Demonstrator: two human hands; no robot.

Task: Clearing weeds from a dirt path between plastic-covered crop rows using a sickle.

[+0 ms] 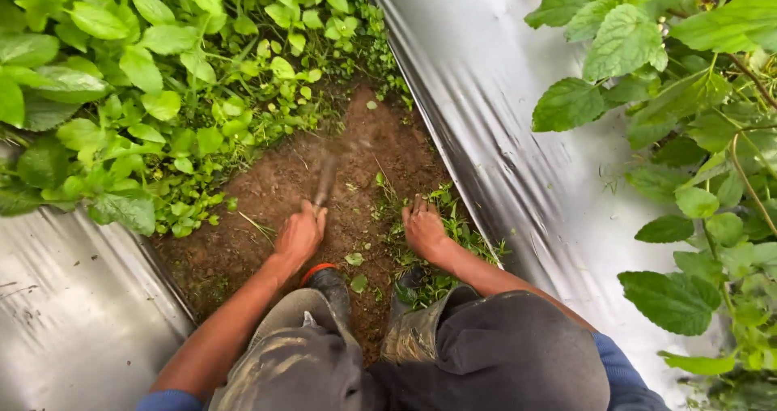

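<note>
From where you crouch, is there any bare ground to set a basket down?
Yes: bare soil lies ahead of both hands, bordered by weeds on the left and silver sheeting on the right. A smaller bare strip sits beside the left hand, which grips a blurred tool. Around the right hand it is crowded with small weeds.

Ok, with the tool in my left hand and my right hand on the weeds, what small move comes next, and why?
Probably close the right hand on the weeds beneath it and pull. It rests flat on a green clump beside the silver sheet, while the left hand grips the tool over soil that is already bare.
</note>
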